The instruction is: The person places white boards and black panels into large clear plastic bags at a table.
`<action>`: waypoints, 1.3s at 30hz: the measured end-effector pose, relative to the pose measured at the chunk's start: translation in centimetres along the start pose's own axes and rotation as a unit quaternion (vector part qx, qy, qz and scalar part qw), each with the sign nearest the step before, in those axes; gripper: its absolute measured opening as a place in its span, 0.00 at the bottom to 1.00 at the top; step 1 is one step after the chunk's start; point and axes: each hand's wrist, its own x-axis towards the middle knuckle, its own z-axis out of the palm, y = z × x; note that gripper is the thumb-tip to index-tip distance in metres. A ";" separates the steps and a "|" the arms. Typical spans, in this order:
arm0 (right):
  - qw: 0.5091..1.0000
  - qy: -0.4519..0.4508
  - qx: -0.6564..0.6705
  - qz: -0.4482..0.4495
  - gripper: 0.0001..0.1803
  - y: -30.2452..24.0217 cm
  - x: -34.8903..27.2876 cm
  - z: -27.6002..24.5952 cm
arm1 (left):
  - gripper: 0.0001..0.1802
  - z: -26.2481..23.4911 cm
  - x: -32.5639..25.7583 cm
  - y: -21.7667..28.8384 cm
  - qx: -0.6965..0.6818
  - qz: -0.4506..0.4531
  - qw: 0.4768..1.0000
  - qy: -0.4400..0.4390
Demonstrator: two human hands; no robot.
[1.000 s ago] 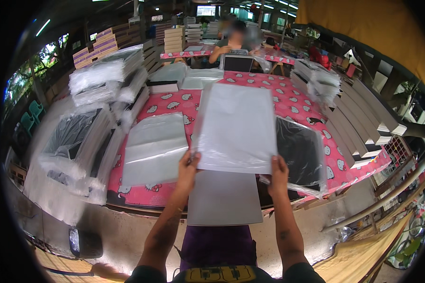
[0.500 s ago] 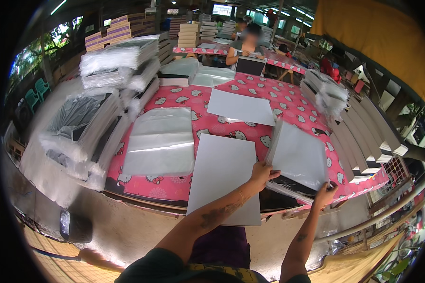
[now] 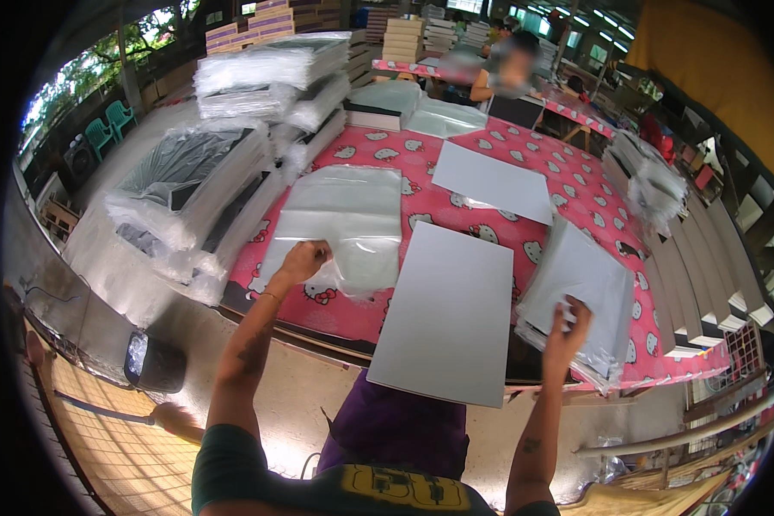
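My left hand (image 3: 303,260) is closed at the near edge of a clear plastic bag (image 3: 353,206), which lies with others in a flat pile; the near edge is lifted and crumpled. My right hand (image 3: 570,325) is over a plastic-wrapped pile of white boards (image 3: 580,271), its fingers curled but apart, with nothing seen between them. Between my hands lies a large white board (image 3: 447,314), its near end jutting past the table edge. Beyond it another white board (image 3: 494,182) rests crosswise.
A pink patterned cloth covers the table (image 3: 456,228). Tall stacks of plastic-wrapped boards (image 3: 189,176) stand on the left. Thick grey boards (image 3: 705,267) line the right edge beside a wrapped pile (image 3: 649,176). A person (image 3: 512,73) works across the table.
My left hand has left the wrapped pile and moved left to the plastic bags, lifting a near edge. My right hand has released the pile's corner and risen over it. The view has shifted.
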 end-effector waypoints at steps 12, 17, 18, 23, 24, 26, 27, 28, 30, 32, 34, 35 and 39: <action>0.508 -0.426 0.606 0.439 0.26 -11.3 -8.3 19.8 | 0.11 0.4 -2.9 14.2 -0.174 0.020 0.968 0.182; 0.598 -0.235 0.633 0.431 0.23 -10.4 -8.5 20.5 | 0.14 1.2 -2.3 13.5 -0.234 -0.101 0.928 0.271; 0.585 -0.237 0.614 0.474 0.22 -10.6 -9.4 20.2 | 0.13 1.9 -1.8 13.9 -0.214 -0.076 0.939 0.259; 0.622 -0.262 0.576 0.461 0.16 -2.3 -7.9 21.9 | 0.12 4.8 4.5 8.0 -0.130 -0.017 0.953 0.274; 0.607 -0.232 0.606 0.459 0.14 -5.4 -5.9 20.2 | 0.15 1.9 5.2 1.3 -0.023 -0.049 0.956 0.288; 0.630 -0.218 0.593 0.452 0.11 -5.9 -4.0 19.3 | 0.21 -8.4 5.9 -7.9 -0.034 -0.087 0.922 0.376; 0.716 -0.126 0.555 0.404 0.11 0.0 -1.4 17.3 | 0.21 -9.1 11.6 0.1 -0.389 -0.295 0.816 0.309; 0.735 -0.091 0.547 0.391 0.12 1.9 -0.6 17.5 | 0.21 -15.8 11.0 -1.7 -0.500 -0.169 0.793 0.304; 0.729 -0.037 0.564 0.386 0.15 5.2 1.0 15.7 | 0.21 -21.3 11.8 6.0 -0.348 -0.027 0.782 0.517; 0.638 -0.070 0.654 0.400 0.18 1.0 1.7 12.1 | 0.20 -26.4 7.3 12.6 -0.155 0.114 0.706 0.681; 0.686 -0.093 0.577 0.432 0.20 -1.6 1.6 10.6 | 0.18 -24.5 4.3 18.0 -0.032 0.171 0.641 0.748; 0.707 -0.108 0.534 0.451 0.21 -1.7 1.1 10.4 | 0.17 -22.1 3.9 18.2 0.063 0.193 0.600 0.774; 0.769 -0.163 0.467 0.405 0.20 0.8 -0.8 12.1 | 0.13 -8.7 4.1 5.2 0.317 -0.036 0.940 -0.118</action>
